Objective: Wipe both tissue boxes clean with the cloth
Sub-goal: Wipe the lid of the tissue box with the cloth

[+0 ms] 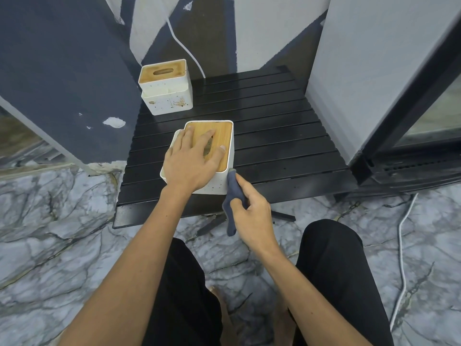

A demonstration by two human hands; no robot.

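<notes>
Head view: the left hand [189, 161] lies flat on top of the near tissue box [219, 156], fingers spread apart over its wooden lid [220, 136], pressing rather than clasping. The right hand [252, 211] sits just right of and below that hand, its grip clamped on a dark blue-grey cloth [233, 196]. The cloth's upper end touches the box's near right corner; its loose tail hangs below the fingers, past the front edge of the worktop [274, 136].

The near tissue box is white with rounded corners, small dots on its front wall, and a smooth bamboo-coloured lid with a slot partly hidden under the fingers. It stands close to the worktop's front edge, on the left half. The far tissue box [166, 87] stands well beyond the left hand, at the back left corner, beside a dark blue wall panel [62, 71]; it is the same shape, with a pocket on its front and brown stains on the white face.

The worktop is black, made of narrow glossy slats running side to side. To the right of the right hand the slats are bare up to a pale grey cabinet [361, 71] with a black frame. A white cable [184, 48] runs down behind the far box. The floor [62, 221] is grey veined marble.
</notes>
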